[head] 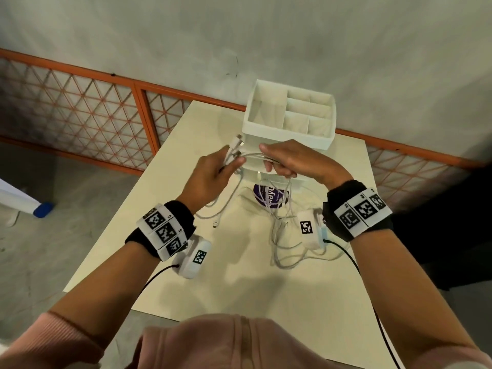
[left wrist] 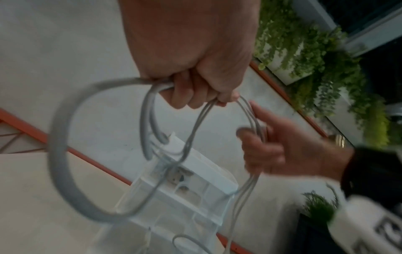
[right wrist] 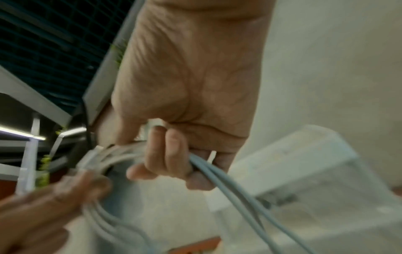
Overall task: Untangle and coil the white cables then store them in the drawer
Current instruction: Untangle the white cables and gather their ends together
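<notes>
Both hands are raised above the table in front of a white drawer organizer (head: 290, 145). My left hand (head: 213, 174) grips a bundle of white cables (head: 250, 155) near their plug ends, which stick up past the thumb. My right hand (head: 287, 161) curls round the same strands a short way along. From the hands the cables hang in loops (head: 282, 203) to a loose tangle on the table (head: 290, 251). In the left wrist view the left hand (left wrist: 195, 89) holds thick loops (left wrist: 56, 154). The right wrist view shows the right hand (right wrist: 174, 154) closed round two strands (right wrist: 219, 180).
The organizer's top tray (head: 316, 107) has several empty compartments. A purple round sticker (head: 269, 198) lies on the cream table (head: 239, 288) below the hands. One cable plug (head: 215, 223) rests on the table. An orange lattice railing (head: 80, 110) runs behind.
</notes>
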The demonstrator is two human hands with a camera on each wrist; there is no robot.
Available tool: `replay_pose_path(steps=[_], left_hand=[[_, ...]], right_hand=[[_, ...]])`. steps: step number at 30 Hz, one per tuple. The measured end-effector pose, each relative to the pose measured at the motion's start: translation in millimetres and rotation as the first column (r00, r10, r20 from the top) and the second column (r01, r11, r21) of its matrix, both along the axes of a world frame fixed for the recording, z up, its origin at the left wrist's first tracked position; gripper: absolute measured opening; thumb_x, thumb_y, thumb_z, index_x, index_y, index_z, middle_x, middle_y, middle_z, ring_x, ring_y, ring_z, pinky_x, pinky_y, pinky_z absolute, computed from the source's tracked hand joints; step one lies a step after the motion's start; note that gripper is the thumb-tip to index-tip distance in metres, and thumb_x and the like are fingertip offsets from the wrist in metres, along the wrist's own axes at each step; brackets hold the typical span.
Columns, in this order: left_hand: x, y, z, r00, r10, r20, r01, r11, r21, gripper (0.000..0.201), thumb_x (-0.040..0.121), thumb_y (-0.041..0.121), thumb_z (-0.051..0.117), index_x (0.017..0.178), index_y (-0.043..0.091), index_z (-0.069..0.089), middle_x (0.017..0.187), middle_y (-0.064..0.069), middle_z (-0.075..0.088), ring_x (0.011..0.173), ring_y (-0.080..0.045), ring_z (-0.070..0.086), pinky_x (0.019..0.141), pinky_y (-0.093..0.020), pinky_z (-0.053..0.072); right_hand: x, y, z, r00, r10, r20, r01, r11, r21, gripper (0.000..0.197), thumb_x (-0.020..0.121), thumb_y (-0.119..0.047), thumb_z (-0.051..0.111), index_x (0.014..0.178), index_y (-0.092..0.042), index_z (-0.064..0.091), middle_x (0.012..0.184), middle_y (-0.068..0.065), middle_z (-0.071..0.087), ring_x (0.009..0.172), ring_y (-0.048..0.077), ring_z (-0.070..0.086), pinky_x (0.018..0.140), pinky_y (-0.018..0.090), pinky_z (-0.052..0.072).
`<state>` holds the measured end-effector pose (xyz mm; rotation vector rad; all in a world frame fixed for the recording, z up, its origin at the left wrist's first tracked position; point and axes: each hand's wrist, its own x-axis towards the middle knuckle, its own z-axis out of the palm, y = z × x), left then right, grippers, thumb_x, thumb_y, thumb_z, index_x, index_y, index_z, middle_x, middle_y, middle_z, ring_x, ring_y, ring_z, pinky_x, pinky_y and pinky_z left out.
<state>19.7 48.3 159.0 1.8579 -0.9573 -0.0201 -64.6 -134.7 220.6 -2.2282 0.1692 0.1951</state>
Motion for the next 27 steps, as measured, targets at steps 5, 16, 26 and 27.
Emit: replay_pose_path(steps=[5,16,26,27], left_hand=[[17.0,9.5,-0.3,0.977,0.211,0.039,-0.201,0.962,-0.187,0.022,0.097,0.023,0.049,0.087,0.004,0.055,0.058,0.013,0.044,0.049,0.001,0.044,0.047,-0.011,0.031],[39.7,37.5,-45.6,0.838,0.511,-0.194,-0.464,0.852,0.24,0.025,0.092,0.023,0.059,0.081,0.001,0.051,0.076,-0.018,0.059,0.076,-0.038,0.055,0.056,-0.032,0.033],[-18.4,-5.9,-9.5,0.967,-0.029,-0.255,0.041,0.998,0.04,0.057,0.071,0.031,0.081,0.121,0.024,0.056,0.08,0.013,0.062,0.071,0.009,0.054,0.066,0.001,0.038],[-18.4,-10.8,-12.0,0.969,-0.05,-0.244,0.073,0.994,0.086,0.046,0.075,0.035,0.077,0.116,0.026,0.059,0.086,0.012,0.064,0.075,0.005,0.055,0.068,-0.003,0.04]], right_hand=[[-12.9,-32.9,-48.0,0.996,-0.075,-0.043,0.073,0.996,-0.041,0.036,0.087,-0.044,0.06,0.062,-0.019,0.056,0.058,-0.003,0.048,0.056,0.011,0.046,0.066,0.026,0.038],[-30.1,-57.9,-37.2,0.967,-0.223,0.123,0.225,0.974,0.001,0.032,0.099,-0.035,0.041,0.093,-0.014,0.064,0.075,0.003,0.049,0.069,0.013,0.046,0.069,0.023,0.041],[0.3,-11.8,-24.7,0.997,0.066,-0.033,-0.073,0.953,-0.293,0.031,0.097,-0.038,0.047,0.09,-0.018,0.07,0.082,-0.009,0.058,0.076,0.005,0.055,0.069,0.022,0.037],[1.7,-8.2,-23.3,0.996,0.085,-0.036,-0.091,0.959,-0.267,0.03,0.097,-0.038,0.046,0.089,-0.02,0.069,0.076,-0.011,0.056,0.071,0.001,0.051,0.067,0.02,0.036]])
